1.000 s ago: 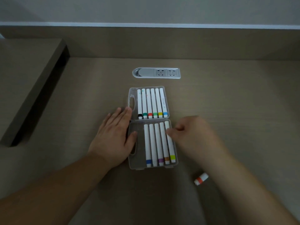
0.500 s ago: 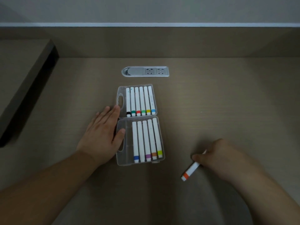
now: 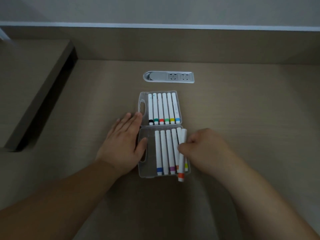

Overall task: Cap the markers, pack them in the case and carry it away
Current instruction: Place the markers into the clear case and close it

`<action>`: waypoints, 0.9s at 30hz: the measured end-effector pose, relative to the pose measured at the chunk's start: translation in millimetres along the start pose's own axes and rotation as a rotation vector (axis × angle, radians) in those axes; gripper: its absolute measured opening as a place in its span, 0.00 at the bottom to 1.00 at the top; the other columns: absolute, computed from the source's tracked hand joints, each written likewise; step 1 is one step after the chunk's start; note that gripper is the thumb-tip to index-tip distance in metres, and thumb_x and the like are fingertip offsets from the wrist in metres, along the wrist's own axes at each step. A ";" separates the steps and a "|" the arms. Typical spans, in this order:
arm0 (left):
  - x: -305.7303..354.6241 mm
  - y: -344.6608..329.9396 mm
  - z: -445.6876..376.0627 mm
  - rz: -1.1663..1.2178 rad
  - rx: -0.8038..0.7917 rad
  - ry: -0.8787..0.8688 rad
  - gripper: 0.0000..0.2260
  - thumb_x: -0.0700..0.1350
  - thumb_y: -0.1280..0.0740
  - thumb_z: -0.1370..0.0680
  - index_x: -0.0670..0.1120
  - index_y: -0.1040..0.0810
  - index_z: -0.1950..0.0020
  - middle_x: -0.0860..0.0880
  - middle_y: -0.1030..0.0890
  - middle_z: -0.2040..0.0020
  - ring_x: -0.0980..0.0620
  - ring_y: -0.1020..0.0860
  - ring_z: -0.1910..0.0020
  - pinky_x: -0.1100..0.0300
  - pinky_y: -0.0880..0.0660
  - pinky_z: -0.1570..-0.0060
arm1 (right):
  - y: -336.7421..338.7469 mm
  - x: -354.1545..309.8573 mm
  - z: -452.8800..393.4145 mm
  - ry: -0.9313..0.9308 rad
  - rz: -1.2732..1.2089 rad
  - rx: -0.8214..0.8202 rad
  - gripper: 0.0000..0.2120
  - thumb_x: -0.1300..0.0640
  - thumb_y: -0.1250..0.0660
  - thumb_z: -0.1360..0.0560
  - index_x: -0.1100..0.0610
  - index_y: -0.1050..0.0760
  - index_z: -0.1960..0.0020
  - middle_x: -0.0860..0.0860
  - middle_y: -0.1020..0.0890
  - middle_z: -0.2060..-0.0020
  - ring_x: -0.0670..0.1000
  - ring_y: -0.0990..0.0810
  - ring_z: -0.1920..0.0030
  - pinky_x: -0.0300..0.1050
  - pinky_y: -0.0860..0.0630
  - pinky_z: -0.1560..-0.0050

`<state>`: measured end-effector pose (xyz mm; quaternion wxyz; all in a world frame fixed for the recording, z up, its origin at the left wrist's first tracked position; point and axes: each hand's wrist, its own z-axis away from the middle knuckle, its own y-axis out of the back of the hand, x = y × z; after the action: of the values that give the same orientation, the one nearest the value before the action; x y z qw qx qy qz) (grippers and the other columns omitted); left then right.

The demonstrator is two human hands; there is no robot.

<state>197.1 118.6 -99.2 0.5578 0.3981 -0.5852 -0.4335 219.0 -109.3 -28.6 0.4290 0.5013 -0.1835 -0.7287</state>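
Your left hand (image 3: 123, 144) lies flat on the worktop (image 3: 242, 118), fingers straight, its thumb resting on the handle side of the clear plastic case (image 3: 147, 170). The case lies open in two halves in front of you. The far half (image 3: 180, 108) holds six white markers side by side, with bands of black, dark green, red, light green, yellow and light blue at their near ends. The near half holds five more; you can see blue, purple, orange and yellow bands, while one band is hidden.

Your right hand (image 3: 206, 149) pinches the orange-banded marker (image 3: 181, 156) at mid-length, fingers curled round it. That marker lies over the right side of the near half, crossing the markers there, with its orange end sticking out past the case's near edge.

A faint grey line of print runs along the light-blue marker (image 3: 174, 106), too small to read. Beyond the case, a silver socket panel (image 3: 168, 77) with two outlets is set into the worktop.
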 end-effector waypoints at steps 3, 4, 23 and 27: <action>-1.7 0.2 0.5 -0.010 0.005 -0.010 0.35 0.64 0.54 0.23 0.51 0.53 0.19 0.52 0.47 0.19 0.56 0.53 0.21 0.52 0.52 0.22 | -13.1 -18.0 -10.0 0.064 0.029 0.000 0.14 0.47 0.34 0.24 0.53 0.25 0.65 0.50 0.23 0.71 0.45 0.24 0.70 0.39 0.29 0.67; -2.0 0.1 0.6 -0.009 0.011 -0.011 0.35 0.64 0.55 0.23 0.50 0.53 0.19 0.52 0.46 0.19 0.55 0.53 0.21 0.52 0.52 0.22 | -18.2 -22.1 -14.9 0.083 0.048 0.010 0.14 0.47 0.34 0.24 0.53 0.26 0.65 0.49 0.24 0.71 0.44 0.24 0.70 0.38 0.31 0.67; -4.2 -1.2 0.9 -0.014 0.011 -0.017 0.34 0.63 0.54 0.22 0.50 0.54 0.19 0.53 0.49 0.19 0.56 0.56 0.21 0.55 0.57 0.22 | -48.1 -38.5 -40.3 0.132 0.323 -0.035 0.14 0.39 0.29 0.29 0.48 0.27 0.59 0.45 0.25 0.64 0.47 0.21 0.56 0.48 0.22 0.47; -3.9 -0.4 0.6 -0.009 0.013 -0.017 0.34 0.63 0.54 0.22 0.50 0.53 0.19 0.53 0.47 0.19 0.56 0.55 0.20 0.53 0.55 0.22 | -50.5 -38.1 -42.3 0.093 0.322 -0.024 0.14 0.40 0.29 0.28 0.48 0.27 0.57 0.46 0.24 0.62 0.47 0.21 0.55 0.47 0.22 0.46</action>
<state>196.7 122.3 -100.8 0.5482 0.4005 -0.5910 -0.4356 239.3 -43.1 -60.2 0.5542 0.4935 -0.2324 -0.6287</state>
